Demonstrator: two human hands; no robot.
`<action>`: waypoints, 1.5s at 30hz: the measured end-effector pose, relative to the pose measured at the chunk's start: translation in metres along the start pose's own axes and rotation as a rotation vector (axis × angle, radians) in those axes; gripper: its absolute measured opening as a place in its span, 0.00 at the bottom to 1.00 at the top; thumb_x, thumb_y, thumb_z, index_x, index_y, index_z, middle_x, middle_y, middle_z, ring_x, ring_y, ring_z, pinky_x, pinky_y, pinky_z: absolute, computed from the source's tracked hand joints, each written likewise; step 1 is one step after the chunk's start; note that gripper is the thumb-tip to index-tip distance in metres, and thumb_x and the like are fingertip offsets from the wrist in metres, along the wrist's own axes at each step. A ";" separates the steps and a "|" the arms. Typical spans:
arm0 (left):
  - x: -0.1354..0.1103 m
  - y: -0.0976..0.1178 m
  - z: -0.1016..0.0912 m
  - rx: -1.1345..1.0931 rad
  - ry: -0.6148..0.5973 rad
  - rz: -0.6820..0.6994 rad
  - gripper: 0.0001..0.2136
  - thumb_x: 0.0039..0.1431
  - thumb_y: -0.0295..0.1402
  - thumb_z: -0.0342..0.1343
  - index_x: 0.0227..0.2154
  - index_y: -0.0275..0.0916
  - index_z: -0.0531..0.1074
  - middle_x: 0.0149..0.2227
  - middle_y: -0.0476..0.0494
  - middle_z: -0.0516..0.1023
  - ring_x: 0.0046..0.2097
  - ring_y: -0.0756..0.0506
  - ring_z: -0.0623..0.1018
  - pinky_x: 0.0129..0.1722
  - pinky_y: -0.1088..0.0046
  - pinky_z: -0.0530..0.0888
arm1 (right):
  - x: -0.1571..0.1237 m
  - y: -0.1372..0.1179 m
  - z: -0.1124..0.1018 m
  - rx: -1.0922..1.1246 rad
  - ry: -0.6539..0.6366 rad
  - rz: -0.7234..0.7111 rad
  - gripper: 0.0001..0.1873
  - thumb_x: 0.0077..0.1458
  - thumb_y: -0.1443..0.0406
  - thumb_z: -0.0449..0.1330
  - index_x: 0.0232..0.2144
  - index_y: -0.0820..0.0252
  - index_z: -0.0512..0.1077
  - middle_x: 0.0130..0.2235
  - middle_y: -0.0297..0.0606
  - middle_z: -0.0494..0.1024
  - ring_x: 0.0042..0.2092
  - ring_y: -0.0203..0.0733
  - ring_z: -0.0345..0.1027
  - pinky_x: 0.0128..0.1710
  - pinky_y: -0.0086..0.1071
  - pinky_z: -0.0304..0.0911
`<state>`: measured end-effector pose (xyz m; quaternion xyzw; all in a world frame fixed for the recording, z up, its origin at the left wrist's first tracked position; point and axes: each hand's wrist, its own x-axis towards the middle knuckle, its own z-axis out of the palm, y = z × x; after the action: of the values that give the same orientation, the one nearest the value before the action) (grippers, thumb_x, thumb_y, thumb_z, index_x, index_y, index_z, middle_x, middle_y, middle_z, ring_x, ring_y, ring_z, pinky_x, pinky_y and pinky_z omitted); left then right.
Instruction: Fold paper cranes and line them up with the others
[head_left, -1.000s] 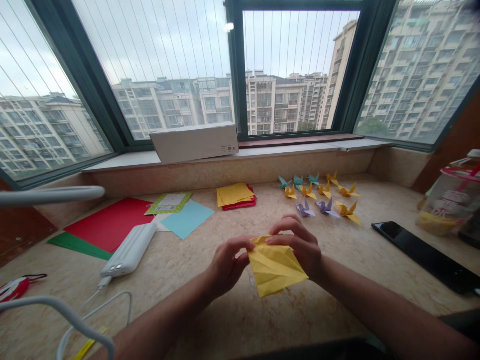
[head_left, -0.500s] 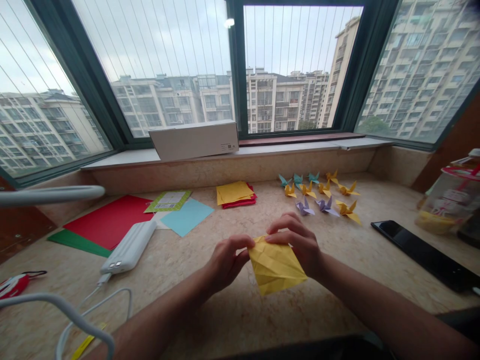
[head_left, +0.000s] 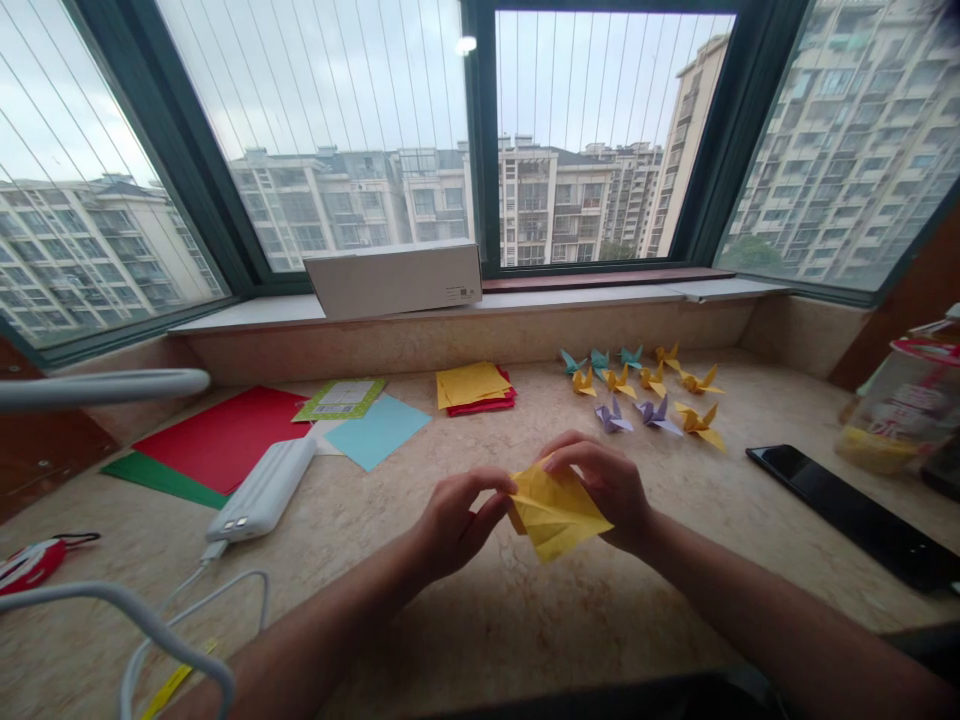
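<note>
A partly folded yellow paper (head_left: 556, 515) is held just above the marble counter (head_left: 465, 620) in front of me. My left hand (head_left: 454, 520) pinches its left corner between thumb and fingers. My right hand (head_left: 604, 485) grips the paper's top and right side, fingers curled over the upper edge. Behind my right hand lie several finished paper cranes (head_left: 646, 392) in yellow, teal and purple.
A stack of yellow and red paper squares (head_left: 474, 388) lies at the back centre. Red (head_left: 225, 440), green and light blue (head_left: 377, 431) sheets lie at left, beside a white power bank (head_left: 262, 490) with its cable. A black phone (head_left: 855, 515) and a plastic jar (head_left: 896, 405) sit at right. A white box (head_left: 395, 280) rests on the sill.
The yellow paper has been folded smaller and narrower between my hands. Both hands have drawn slightly closer together and lifted a little.
</note>
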<state>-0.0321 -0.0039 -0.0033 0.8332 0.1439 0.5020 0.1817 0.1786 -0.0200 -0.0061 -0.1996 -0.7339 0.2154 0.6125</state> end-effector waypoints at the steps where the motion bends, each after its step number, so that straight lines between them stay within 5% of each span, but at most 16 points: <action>1: 0.000 0.000 0.000 0.011 0.007 -0.022 0.04 0.64 0.30 0.53 0.39 0.39 0.71 0.32 0.45 0.81 0.31 0.50 0.79 0.32 0.78 0.74 | 0.000 0.001 0.000 0.012 0.003 0.030 0.04 0.57 0.65 0.63 0.38 0.54 0.75 0.36 0.39 0.76 0.36 0.41 0.72 0.35 0.34 0.68; 5: 0.001 0.000 0.001 0.014 -0.010 -0.108 0.05 0.65 0.31 0.52 0.37 0.38 0.72 0.30 0.46 0.80 0.30 0.50 0.78 0.32 0.78 0.73 | -0.001 0.002 -0.001 0.007 0.007 0.095 0.03 0.56 0.67 0.63 0.34 0.54 0.74 0.38 0.38 0.76 0.37 0.41 0.71 0.37 0.35 0.67; 8: 0.003 -0.001 0.002 0.020 -0.004 -0.192 0.07 0.65 0.32 0.50 0.36 0.38 0.72 0.30 0.46 0.79 0.30 0.50 0.77 0.32 0.77 0.72 | 0.002 -0.003 -0.004 -0.064 -0.018 0.089 0.11 0.60 0.70 0.55 0.30 0.55 0.76 0.41 0.40 0.76 0.42 0.42 0.71 0.42 0.36 0.66; 14: -0.003 -0.013 0.002 -0.103 -0.077 -0.321 0.11 0.66 0.34 0.50 0.49 0.40 0.65 0.35 0.45 0.80 0.32 0.50 0.78 0.32 0.77 0.72 | 0.009 -0.010 -0.009 -0.049 -0.144 0.174 0.12 0.60 0.69 0.54 0.37 0.57 0.77 0.42 0.41 0.76 0.44 0.43 0.71 0.44 0.37 0.65; 19: -0.004 -0.016 -0.003 -0.046 -0.168 -0.225 0.09 0.66 0.31 0.51 0.48 0.42 0.65 0.39 0.44 0.80 0.37 0.49 0.80 0.35 0.77 0.72 | 0.010 -0.005 -0.005 -0.113 -0.175 0.286 0.08 0.56 0.66 0.63 0.40 0.57 0.77 0.36 0.38 0.77 0.38 0.40 0.70 0.41 0.34 0.65; 26: -0.004 -0.017 -0.004 0.046 -0.118 -0.131 0.04 0.66 0.34 0.50 0.38 0.39 0.66 0.31 0.46 0.78 0.31 0.50 0.77 0.32 0.77 0.71 | 0.010 -0.004 -0.005 -0.056 -0.110 0.397 0.05 0.54 0.64 0.66 0.29 0.59 0.77 0.32 0.36 0.78 0.35 0.39 0.70 0.37 0.33 0.64; 33: 0.000 -0.016 -0.005 -0.085 -0.081 -0.059 0.02 0.65 0.29 0.51 0.36 0.39 0.68 0.38 0.43 0.79 0.37 0.49 0.78 0.36 0.75 0.73 | 0.013 -0.007 -0.006 0.067 -0.114 0.546 0.09 0.54 0.60 0.66 0.27 0.59 0.76 0.32 0.36 0.78 0.35 0.38 0.69 0.36 0.32 0.64; 41: 0.004 -0.014 0.002 -0.182 0.058 -0.445 0.06 0.61 0.34 0.57 0.37 0.39 0.67 0.32 0.47 0.76 0.34 0.49 0.78 0.34 0.76 0.75 | 0.011 -0.003 -0.009 0.050 -0.083 0.549 0.18 0.60 0.51 0.57 0.38 0.59 0.75 0.35 0.39 0.78 0.35 0.39 0.70 0.35 0.32 0.65; 45: 0.006 -0.014 0.003 -0.223 0.063 -0.540 0.09 0.60 0.36 0.58 0.41 0.38 0.67 0.32 0.47 0.77 0.35 0.49 0.79 0.36 0.75 0.75 | 0.009 -0.002 -0.008 -0.016 -0.150 0.453 0.19 0.53 0.53 0.65 0.42 0.57 0.73 0.42 0.41 0.77 0.42 0.43 0.70 0.43 0.37 0.66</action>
<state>-0.0271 0.0109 -0.0058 0.7236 0.3100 0.4737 0.3948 0.1846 -0.0164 0.0033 -0.3474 -0.7157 0.3555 0.4906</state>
